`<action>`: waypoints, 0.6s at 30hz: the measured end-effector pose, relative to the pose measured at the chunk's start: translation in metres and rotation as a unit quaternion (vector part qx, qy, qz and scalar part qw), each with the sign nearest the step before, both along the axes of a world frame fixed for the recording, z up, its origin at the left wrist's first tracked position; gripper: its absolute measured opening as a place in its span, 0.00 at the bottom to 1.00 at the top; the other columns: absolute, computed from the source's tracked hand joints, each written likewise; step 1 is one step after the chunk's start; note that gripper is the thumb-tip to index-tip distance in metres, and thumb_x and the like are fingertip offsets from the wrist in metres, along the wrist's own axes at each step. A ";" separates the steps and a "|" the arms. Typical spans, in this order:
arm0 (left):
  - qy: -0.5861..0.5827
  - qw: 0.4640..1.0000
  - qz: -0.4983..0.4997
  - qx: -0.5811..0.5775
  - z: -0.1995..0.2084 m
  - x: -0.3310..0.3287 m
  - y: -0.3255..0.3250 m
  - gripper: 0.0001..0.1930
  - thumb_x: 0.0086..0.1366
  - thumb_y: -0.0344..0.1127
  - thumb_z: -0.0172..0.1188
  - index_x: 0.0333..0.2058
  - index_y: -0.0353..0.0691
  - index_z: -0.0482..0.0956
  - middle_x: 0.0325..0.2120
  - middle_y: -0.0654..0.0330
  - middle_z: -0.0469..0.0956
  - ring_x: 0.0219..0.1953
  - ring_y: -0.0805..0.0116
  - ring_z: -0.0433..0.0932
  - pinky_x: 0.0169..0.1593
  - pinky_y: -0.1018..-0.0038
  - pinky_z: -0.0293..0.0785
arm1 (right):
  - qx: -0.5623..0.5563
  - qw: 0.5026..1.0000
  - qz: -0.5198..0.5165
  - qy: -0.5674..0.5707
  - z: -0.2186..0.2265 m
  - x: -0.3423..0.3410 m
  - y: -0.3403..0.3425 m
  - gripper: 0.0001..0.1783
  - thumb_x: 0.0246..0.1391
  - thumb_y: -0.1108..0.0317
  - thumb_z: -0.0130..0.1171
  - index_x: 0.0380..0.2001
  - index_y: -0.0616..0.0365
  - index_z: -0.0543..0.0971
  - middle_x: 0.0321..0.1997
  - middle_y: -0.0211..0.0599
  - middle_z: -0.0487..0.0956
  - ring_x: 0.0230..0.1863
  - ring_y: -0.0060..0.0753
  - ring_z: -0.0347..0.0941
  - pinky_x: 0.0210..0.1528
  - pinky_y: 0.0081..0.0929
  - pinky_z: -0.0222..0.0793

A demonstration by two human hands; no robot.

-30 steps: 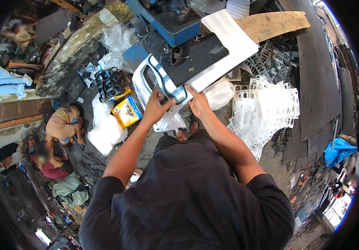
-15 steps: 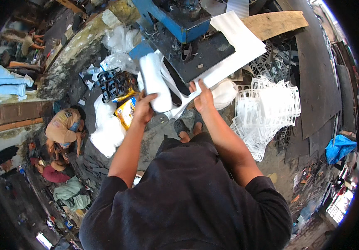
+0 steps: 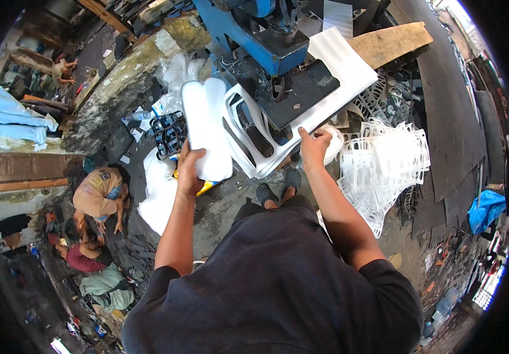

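My left hand [image 3: 190,169] is closed around the lower left edge of white foam sole pieces [image 3: 210,127]. These long, round-ended shapes are held beside the blue press [image 3: 281,50], apart from the sheet. A stack of white foam sheets [image 3: 346,76] lies on the press bed, under a dark flat plate [image 3: 301,97]. Long sole-shaped openings show at its near left end. My right hand [image 3: 315,147] grips the near edge of the stack, thumb on top and the other fingers partly hidden.
White cut-out foam scraps [image 3: 381,159] are heaped at right, next to dark sheets [image 3: 452,106]. White bags [image 3: 157,194] and black strap-like pieces [image 3: 169,133] lie at left. A wooden board [image 3: 390,44] juts out behind. Other people [image 3: 98,194] crouch on the far left.
My left hand has moved left with the sole pieces, away from the foam sheets, baring their openings. My right hand has shifted right along the sheet edge.
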State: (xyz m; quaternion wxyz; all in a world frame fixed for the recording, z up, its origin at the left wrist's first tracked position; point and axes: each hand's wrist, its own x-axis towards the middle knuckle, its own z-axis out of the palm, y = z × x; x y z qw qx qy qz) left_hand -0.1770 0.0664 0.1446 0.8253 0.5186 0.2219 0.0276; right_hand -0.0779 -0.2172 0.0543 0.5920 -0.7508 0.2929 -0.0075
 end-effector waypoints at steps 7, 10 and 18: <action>-0.138 0.941 -0.142 0.276 -0.004 0.007 -0.078 0.29 0.57 0.26 0.59 0.57 0.31 0.62 0.50 0.49 0.70 0.54 0.60 0.70 0.58 0.68 0.66 | 0.092 0.947 0.303 -0.059 0.157 0.011 0.052 0.55 0.49 0.40 0.67 0.67 0.67 0.54 0.55 0.57 0.72 0.47 0.38 0.76 0.42 0.29 0.75; -0.249 0.816 -0.126 0.506 0.003 0.013 -0.106 0.32 0.53 0.24 0.59 0.58 0.30 0.60 0.58 0.42 0.58 0.61 0.44 0.61 0.61 0.59 0.63 | -0.101 0.934 0.309 -0.146 0.164 0.005 0.040 0.56 0.47 0.35 0.64 0.63 0.70 0.56 0.48 0.65 0.77 0.46 0.58 0.77 0.46 0.42 0.74; -0.294 0.837 -0.153 0.435 0.023 0.055 -0.135 0.46 0.50 0.30 0.72 0.64 0.34 0.52 0.56 0.41 0.65 0.59 0.46 0.67 0.59 0.59 0.65 | -0.036 0.926 0.294 -0.236 0.176 -0.033 0.008 0.36 0.49 0.67 0.60 0.61 0.55 0.58 0.40 0.66 0.78 0.41 0.66 0.77 0.45 0.50 0.71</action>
